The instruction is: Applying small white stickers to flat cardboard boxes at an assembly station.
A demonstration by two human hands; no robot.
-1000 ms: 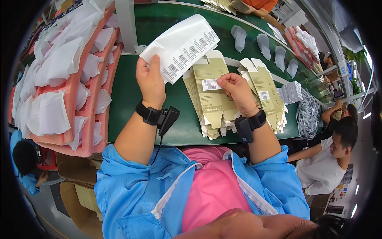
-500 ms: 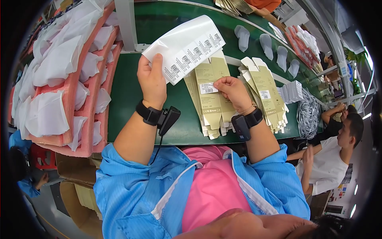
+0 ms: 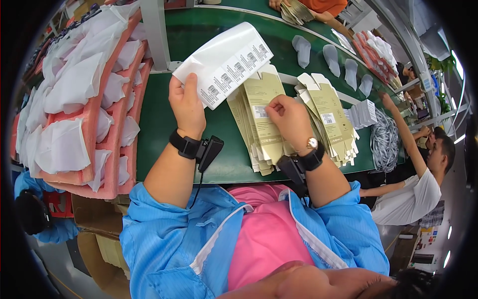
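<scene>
White, glossy material is gripped in the left hand: a label sheet is held at its lower-left edge, the thumb laid across the front and the fingers mostly hidden behind. Along the sheet's lower right side, a row of barcode labels is carried, and the sheet is held tilted above the table. By the right hand, the thumb and forefinger are drawn together at the right end of a small label; whether anything is pinched between them cannot be told. That label is laid on the top piece of a stack of flattened olive cartons, partly covered by the right hand. Black straps are worn on both wrists, and a watch on the right.

Just to the right, a second carton stack is placed, its top piece also labelled. Beyond it, a pile of pale cards and a heap of grey cables are set on the green table. Farther off, pale pouches are lined up. At the left, pink foam trays are stacked, filled with white-wrapped items. At the far side, olive cartons are handled by a person in orange.
</scene>
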